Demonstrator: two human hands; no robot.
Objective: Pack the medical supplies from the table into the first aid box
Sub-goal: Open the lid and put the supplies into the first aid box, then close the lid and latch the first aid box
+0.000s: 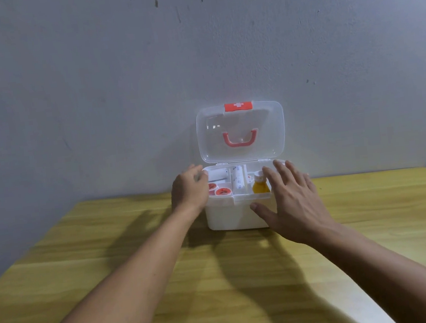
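Nearest the camera, the yellow wooden surface is seen bare of supplies, so the packing is judged all but done and the step in hand is taken to be the closing of the lid.

Further out, the right hand is held spread in front of the right end of the first aid box, fingers apart and nothing held — the thumb lies against the white front wall. The left hand is set at the left end, its fingers loosely curled by the rim and empty; whether the rim is actually touched cannot be told.

Inside the top tray, two red-capped tape rolls are seen at the near left, a white bandage roll behind them, a wrapped roll in the middle compartment, and a yellow bottle at the right.

Farthest, the clear lid stands upright against the wall. Before it is brought down, the bottle should be checked for height — its cap stands proud of the tray. The base is best steadied by one hand while the lid is lowered by the other, and the red latch pressed home at the front.
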